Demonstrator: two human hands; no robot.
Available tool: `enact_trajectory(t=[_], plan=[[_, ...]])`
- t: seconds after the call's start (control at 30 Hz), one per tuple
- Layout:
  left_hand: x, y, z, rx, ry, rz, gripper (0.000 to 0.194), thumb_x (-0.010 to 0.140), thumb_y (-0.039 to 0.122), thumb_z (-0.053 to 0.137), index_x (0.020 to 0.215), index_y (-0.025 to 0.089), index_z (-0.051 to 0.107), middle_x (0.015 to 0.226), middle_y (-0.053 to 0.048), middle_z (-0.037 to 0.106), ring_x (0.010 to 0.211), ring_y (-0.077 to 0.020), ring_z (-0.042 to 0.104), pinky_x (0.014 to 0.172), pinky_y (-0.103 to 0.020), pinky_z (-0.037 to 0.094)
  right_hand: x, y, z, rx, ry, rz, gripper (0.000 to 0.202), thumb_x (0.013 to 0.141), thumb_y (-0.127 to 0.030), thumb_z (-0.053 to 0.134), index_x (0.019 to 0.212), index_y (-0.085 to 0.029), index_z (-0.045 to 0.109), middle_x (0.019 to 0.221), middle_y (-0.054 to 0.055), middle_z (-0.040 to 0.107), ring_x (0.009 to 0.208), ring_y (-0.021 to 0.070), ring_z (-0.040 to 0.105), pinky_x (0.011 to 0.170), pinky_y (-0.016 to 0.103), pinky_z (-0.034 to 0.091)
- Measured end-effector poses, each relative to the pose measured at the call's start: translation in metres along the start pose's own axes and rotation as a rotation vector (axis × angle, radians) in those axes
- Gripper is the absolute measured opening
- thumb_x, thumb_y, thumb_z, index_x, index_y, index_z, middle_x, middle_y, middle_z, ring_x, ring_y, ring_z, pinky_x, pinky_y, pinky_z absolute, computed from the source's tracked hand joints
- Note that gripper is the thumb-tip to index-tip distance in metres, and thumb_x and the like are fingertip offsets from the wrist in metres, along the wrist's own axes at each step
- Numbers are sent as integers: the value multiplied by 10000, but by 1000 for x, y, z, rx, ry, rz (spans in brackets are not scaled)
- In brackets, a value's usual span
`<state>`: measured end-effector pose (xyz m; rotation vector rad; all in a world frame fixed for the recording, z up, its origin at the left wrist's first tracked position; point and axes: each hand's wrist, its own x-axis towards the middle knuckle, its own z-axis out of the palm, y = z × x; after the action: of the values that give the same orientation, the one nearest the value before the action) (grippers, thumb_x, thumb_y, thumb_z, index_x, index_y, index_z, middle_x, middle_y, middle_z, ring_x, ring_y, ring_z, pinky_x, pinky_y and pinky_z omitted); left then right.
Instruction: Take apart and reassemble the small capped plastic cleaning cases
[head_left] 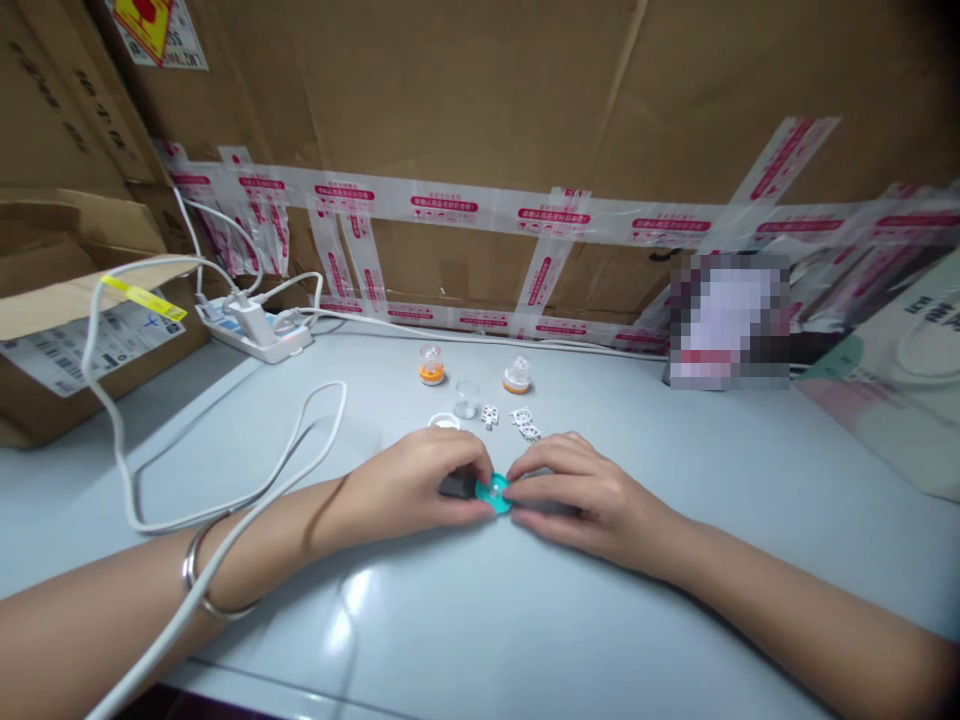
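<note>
A small round teal plastic piece (pixel 493 495) sits low over the table between my two hands. My left hand (pixel 427 480) pinches its left edge with thumb and fingers. From the other side, the fingertips of my right hand (pixel 581 495) press on its right edge. Just beyond my hands lie a white ring (pixel 445 421), a clear plastic cup (pixel 466 400) and flat white cut-out pieces (pixel 490 416). Farther back stand two small clear-topped units, one with an orange band (pixel 431 366) and one mostly white with an orange base (pixel 517 375).
A white cable (pixel 330 440) loops across the left side and over my left forearm. The power strip (pixel 259 330) sits at the back left beside an open cardboard box (pixel 97 330). Large taped cardboard (pixel 450 120) walls the back. A blurred-out object (pixel 727 320) leans at the right.
</note>
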<state>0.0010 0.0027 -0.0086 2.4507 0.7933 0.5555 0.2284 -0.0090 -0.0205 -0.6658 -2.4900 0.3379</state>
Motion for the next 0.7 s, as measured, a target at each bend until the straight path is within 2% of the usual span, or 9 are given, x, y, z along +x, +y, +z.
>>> enact_trajectory(t=[0.27, 0.53, 0.7], plan=[[0, -9, 0, 64, -5, 191, 152, 855, 240, 577, 944, 151, 662, 967, -65, 703, 849, -153, 643, 802, -265, 472, -2, 3, 5, -56, 18, -24, 214, 857, -199, 575, 1045, -263, 655, 927, 48, 669, 859, 167, 592, 793, 349, 416], [0, -13, 5, 162, 93, 324, 144, 857, 210, 578, 930, 160, 691, 968, -56, 714, 826, -161, 661, 758, -270, 489, -3, 2, 6, -124, 63, -71, 186, 866, -200, 565, 1016, -246, 663, 869, 44, 661, 826, 161, 575, 772, 340, 414], [-1, -14, 5, 198, 89, 347, 151, 865, 183, 568, 951, 138, 683, 997, -64, 705, 855, -169, 654, 770, -277, 483, -1, 1, 7, -150, 65, -82, 165, 871, -194, 558, 993, -224, 665, 841, 46, 649, 801, 152, 562, 767, 334, 405]])
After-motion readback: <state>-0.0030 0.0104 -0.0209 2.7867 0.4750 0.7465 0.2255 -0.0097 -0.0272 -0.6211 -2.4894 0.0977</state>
